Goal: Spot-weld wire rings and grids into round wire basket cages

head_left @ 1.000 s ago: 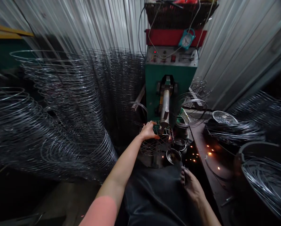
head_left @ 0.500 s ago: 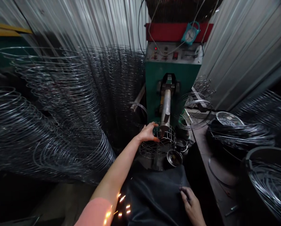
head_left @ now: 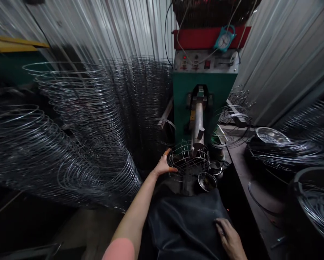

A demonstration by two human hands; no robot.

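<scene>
My left hand (head_left: 163,165), with orange coverings on its fingertips, grips the left side of a round wire basket (head_left: 189,155). The basket surrounds the lower end of a metal rod (head_left: 199,122) that sticks out from a green machine (head_left: 182,94). My right hand (head_left: 228,234) rests on the dark apron (head_left: 183,220) over my lap, its fingers curled together; whether anything small is between them is hidden.
Tall stacks of wire rings (head_left: 77,97) stand at the left. Small metal bowls (head_left: 207,181) lie beneath the rod. On the right are a wire bundle (head_left: 289,151), a black bucket (head_left: 297,184) and a bench edge (head_left: 242,191).
The view has shifted left, so things appear further right. My left hand has moved around the basket to its left side, and the basket has turned. The sparks by my left arm are gone.
</scene>
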